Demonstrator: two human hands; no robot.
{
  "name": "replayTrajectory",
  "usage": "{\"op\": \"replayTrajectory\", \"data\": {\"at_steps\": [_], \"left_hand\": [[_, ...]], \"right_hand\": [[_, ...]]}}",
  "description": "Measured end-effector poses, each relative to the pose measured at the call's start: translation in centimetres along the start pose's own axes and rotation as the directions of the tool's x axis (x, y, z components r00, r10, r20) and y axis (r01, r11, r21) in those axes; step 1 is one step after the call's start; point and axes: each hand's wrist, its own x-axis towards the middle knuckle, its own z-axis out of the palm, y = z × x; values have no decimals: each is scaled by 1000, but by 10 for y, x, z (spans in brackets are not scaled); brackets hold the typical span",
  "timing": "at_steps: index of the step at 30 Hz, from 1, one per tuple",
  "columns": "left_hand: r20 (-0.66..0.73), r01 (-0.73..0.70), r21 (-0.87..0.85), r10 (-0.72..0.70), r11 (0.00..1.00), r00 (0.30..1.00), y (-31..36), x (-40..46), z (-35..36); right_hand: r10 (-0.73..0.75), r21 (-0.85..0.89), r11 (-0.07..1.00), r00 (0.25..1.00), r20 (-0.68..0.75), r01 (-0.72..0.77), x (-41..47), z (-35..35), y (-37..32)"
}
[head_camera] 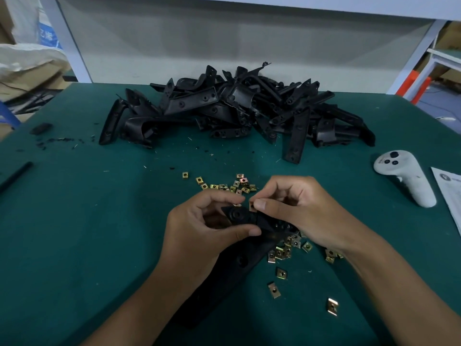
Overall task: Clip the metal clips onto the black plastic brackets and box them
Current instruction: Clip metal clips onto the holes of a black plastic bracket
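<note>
My left hand (202,228) grips the upper end of a long black plastic bracket (239,260) that slants down toward me over the green table (74,221). My right hand (296,211) pinches a small metal clip (252,206) between thumb and forefinger, right at the bracket's top edge. Whether the clip sits on the bracket is hidden by my thumb. Several loose brass-coloured clips (232,186) lie just beyond my hands, and several more clips (284,250) lie under and beside my right wrist. A big pile of black brackets (237,108) fills the far middle of the table.
A white hand controller (404,176) lies at the right, with a printed paper sheet (449,191) beside it at the table edge. A black rod (15,176) and a small black block (41,128) sit at the left among plastic crumbs. No box is in view.
</note>
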Motion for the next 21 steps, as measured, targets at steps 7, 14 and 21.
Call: {"op": "replayTrajectory", "data": {"at_steps": [7, 14, 21], "left_hand": [[16, -22, -52, 22, 998, 1000, 8, 1, 1], [7, -51, -65, 51, 997, 999, 8, 3, -3], [8, -81, -3, 81, 997, 997, 6, 2, -6]], "right_hand": [[-27, 36, 999, 997, -67, 30, -1, 5, -1], [-13, 152, 988, 998, -56, 21, -2, 9, -2], [-13, 144, 989, 995, -103, 28, -1, 15, -3]]}}
